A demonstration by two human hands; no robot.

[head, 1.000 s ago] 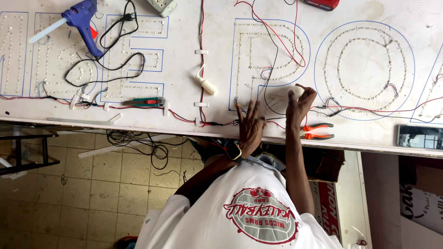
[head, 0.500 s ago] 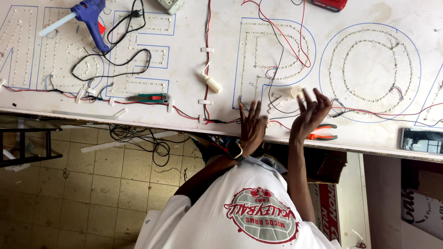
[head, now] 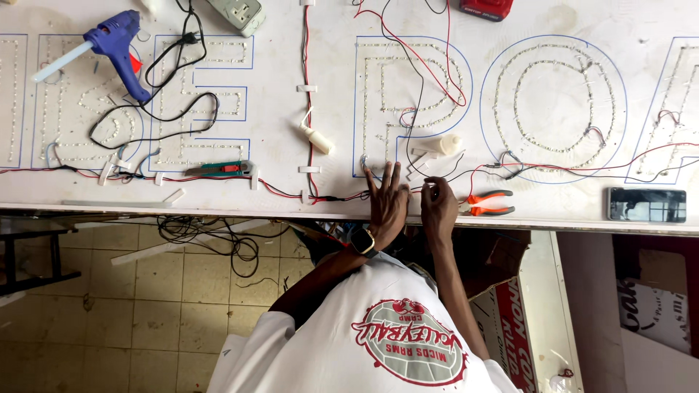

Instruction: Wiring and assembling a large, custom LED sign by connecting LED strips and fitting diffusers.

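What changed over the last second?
The right hand came down from beside the white tube to the board edge, fingertips at the wires. The left hand stayed flat on the board; pliers and glue gun unmoved.

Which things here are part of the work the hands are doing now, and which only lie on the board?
In use:
left hand, flat at the foot of the letter P
right hand, pinching a thin wire

Lying about:
glue gun
pliers
phone
green tool
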